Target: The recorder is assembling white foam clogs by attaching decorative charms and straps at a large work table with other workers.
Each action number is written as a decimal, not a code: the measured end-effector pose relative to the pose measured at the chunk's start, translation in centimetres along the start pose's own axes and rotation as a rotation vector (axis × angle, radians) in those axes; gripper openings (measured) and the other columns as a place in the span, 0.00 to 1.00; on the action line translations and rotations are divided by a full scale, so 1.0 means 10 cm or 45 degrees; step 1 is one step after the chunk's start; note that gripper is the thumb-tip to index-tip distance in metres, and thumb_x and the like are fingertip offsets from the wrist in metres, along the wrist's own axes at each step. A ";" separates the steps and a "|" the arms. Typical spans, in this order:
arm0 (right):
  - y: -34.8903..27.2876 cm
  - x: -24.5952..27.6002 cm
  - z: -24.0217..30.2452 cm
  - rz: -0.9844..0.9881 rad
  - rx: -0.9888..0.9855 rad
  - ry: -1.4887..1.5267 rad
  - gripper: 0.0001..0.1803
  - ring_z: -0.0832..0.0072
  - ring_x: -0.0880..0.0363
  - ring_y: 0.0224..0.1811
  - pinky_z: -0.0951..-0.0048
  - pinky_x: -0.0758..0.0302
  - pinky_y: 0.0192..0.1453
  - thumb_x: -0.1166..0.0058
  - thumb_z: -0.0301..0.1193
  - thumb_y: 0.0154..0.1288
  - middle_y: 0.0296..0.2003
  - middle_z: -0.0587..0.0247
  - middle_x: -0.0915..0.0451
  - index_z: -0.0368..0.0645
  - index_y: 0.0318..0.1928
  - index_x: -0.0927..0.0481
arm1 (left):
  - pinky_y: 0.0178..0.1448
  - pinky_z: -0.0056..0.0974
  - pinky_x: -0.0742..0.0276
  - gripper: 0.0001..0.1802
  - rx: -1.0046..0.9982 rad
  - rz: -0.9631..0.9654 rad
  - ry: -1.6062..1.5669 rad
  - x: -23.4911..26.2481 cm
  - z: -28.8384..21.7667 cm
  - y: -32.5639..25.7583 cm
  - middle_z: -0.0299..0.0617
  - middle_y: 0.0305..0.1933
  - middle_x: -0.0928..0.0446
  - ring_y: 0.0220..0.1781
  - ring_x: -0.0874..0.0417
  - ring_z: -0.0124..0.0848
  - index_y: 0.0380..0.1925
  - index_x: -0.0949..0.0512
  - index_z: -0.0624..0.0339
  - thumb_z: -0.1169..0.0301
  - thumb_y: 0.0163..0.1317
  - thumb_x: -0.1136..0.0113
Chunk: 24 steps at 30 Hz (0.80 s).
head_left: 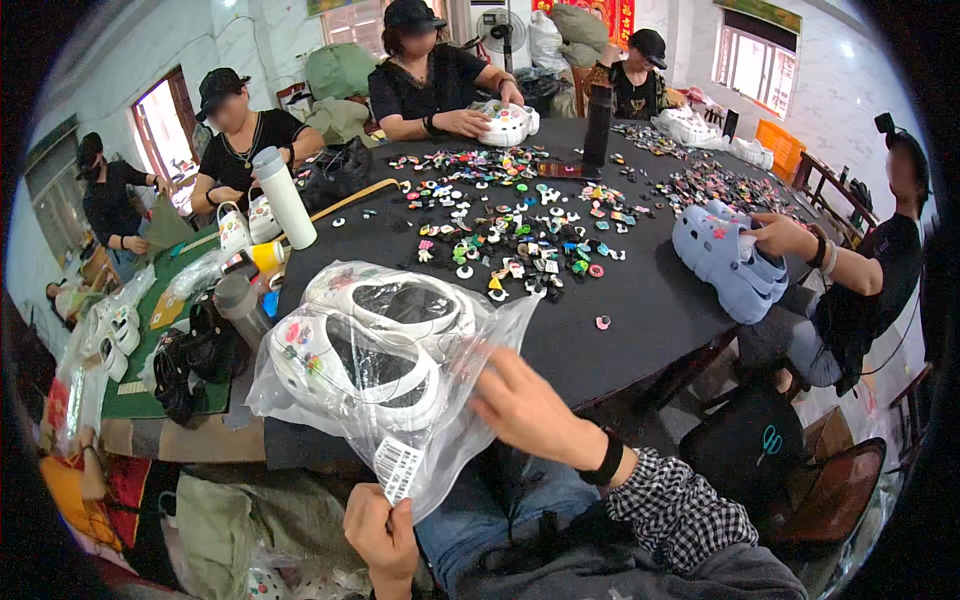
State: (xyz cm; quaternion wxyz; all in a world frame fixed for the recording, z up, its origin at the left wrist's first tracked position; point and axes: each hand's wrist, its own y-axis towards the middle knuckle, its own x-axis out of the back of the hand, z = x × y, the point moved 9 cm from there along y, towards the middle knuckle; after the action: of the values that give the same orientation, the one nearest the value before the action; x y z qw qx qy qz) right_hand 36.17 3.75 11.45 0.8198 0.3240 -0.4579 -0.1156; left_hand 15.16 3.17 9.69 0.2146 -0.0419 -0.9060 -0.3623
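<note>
A clear plastic bag [455,470] lies at the table's near edge with a pair of white clogs [385,400] inside. Small coloured charms [300,345] dot the toe of the nearer clog. Close to the bag's lower corner is a white barcode label [397,468]. My left hand [383,540] pinches that corner just below the label. At the bag's right side, the fingers of my right hand [530,410] are closed on the loose plastic, some fingertips hard to make out.
Loose shoe charms [510,240] spread over the black table [600,330]. A white bottle [284,198] and a grey cup [240,305] stand to the left. At right a co-worker holds blue clogs [725,262]; another handles a white clog [508,124] across the table.
</note>
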 end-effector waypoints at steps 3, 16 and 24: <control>0.18 0.17 -0.18 0.017 -0.072 -0.038 0.40 0.49 0.43 0.69 0.59 0.40 0.72 0.44 0.21 0.56 0.67 0.43 0.43 0.36 0.68 0.45 | 0.30 0.45 0.35 0.13 -0.081 0.010 -0.013 -0.03 -0.06 0.00 0.49 0.24 0.31 0.26 0.29 0.46 0.19 0.34 0.64 0.74 0.50 0.37; 0.33 -0.04 -0.05 0.192 0.153 0.024 0.35 0.47 0.44 0.70 0.52 0.43 0.72 0.39 0.34 0.58 0.66 0.43 0.41 0.51 0.67 0.35 | 0.30 0.44 0.33 0.12 -0.031 -0.018 -0.114 -0.03 -0.05 -0.01 0.49 0.24 0.29 0.27 0.26 0.46 0.21 0.33 0.64 0.74 0.51 0.37; 0.70 -0.18 0.07 0.464 0.311 -0.198 0.33 0.49 0.31 0.55 0.51 0.35 0.58 0.34 0.46 0.51 0.51 0.45 0.30 0.46 0.55 0.26 | 0.31 0.43 0.29 0.10 -0.065 0.026 -0.211 -0.02 -0.09 0.02 0.49 0.25 0.27 0.28 0.24 0.47 0.22 0.29 0.65 0.75 0.49 0.35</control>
State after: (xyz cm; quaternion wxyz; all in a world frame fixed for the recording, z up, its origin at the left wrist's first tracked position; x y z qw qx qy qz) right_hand 33.79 9.69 14.96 0.7441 0.3227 -0.5812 0.0660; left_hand 15.68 2.74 10.34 0.1416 -0.0864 -0.9107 -0.3784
